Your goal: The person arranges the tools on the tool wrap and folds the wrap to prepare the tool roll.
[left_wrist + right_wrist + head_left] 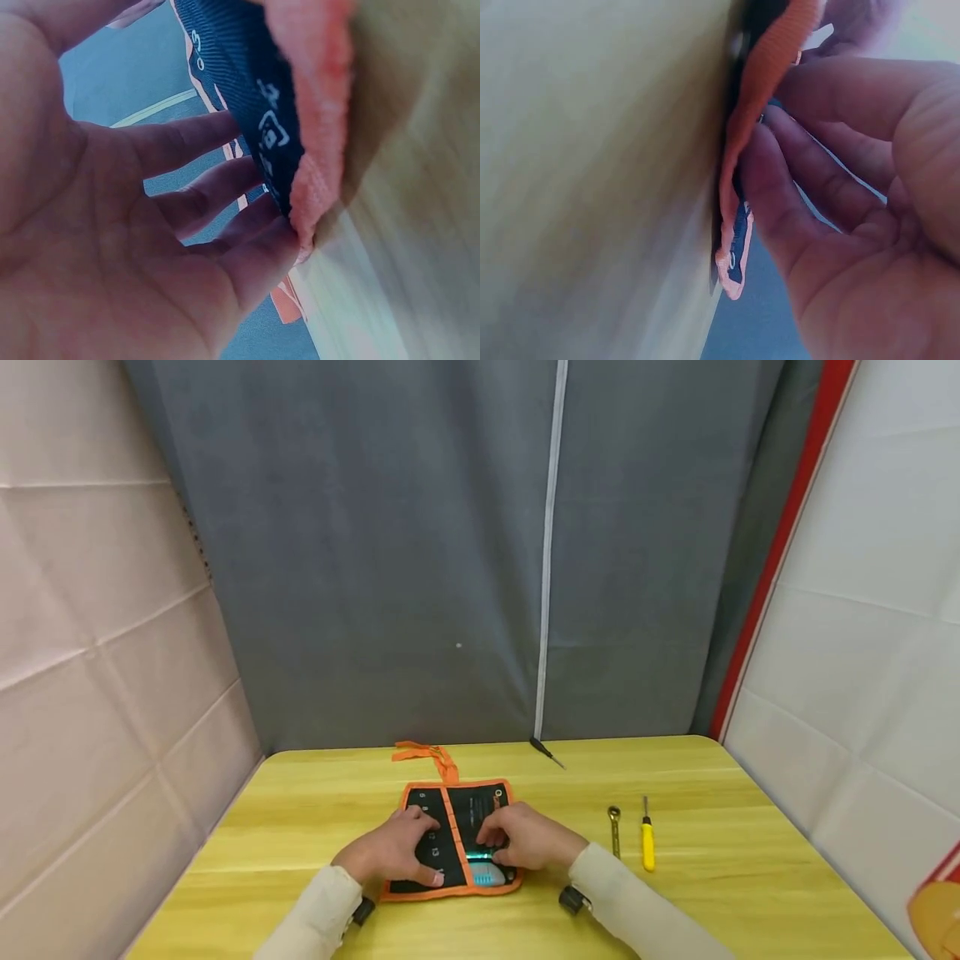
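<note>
A black tool roll [450, 839] with orange edging lies spread on the table, white numbers printed on its left half. My left hand [390, 850] rests on that half with fingers and thumb spread; in the left wrist view its fingertips touch the black cloth [244, 71] beside the orange edge. Over the right half, my right hand [531, 837] has bent fingers right at a shiny teal strip, above a pale grey-and-teal striped piece [487, 874]. In the right wrist view its fingers [769, 165] reach behind the orange edging [761, 86]; I cannot tell what they pinch.
Orange ties [442, 762] trail from the roll's far edge. A small black-handled screwdriver [546, 752] lies at the table's back edge. To the right of my right hand are a wrench [615, 831] and a yellow-handled screwdriver [648, 845]. A grey curtain [375, 568] hangs behind the table.
</note>
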{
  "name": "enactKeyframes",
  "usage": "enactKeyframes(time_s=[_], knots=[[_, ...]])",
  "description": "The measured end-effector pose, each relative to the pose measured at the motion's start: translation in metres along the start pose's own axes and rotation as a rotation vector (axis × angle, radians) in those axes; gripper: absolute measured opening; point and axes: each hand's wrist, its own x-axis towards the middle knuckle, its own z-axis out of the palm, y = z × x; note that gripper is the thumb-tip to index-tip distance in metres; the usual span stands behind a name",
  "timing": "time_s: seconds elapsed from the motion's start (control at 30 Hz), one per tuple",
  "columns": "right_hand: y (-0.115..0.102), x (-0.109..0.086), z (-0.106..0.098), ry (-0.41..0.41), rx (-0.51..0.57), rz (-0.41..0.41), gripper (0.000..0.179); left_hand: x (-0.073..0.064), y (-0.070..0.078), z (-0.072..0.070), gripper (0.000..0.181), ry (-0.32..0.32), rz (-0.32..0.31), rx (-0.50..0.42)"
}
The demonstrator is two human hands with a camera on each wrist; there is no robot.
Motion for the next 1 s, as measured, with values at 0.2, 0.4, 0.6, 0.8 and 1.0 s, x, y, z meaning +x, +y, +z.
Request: enactKeyframes(time_s=[0.2,0.4,0.6,0.8,1.0], knots=[[-0.002,0.002,0.002,0.013,-0.026,-0.041,0.023,-0.002,0.002,-0.002,0.081,0.002,-0.009,0.0],[-0.003,0.002,0.003,0.004,-0.015,-0.027,0.022,-0.002,0.004,-0.002,0.08,0.0,-0.02,0.005],[-0.004,-0.001,0.001,-0.007,0.013,0.004,0.022,-0.001,0.0,-0.001,0.081,-0.001,-0.009,0.001],[-0.005,-0.006,-0.004,-0.018,0.026,0.022,0.021,-0.001,-0.007,0.0,0.081,0.004,0.006,-0.042],[-0.001,-0.012,-0.009,0.003,0.026,0.009,0.02,-0.003,-0.008,-0.001,0.081,0.001,0.033,-0.087]])
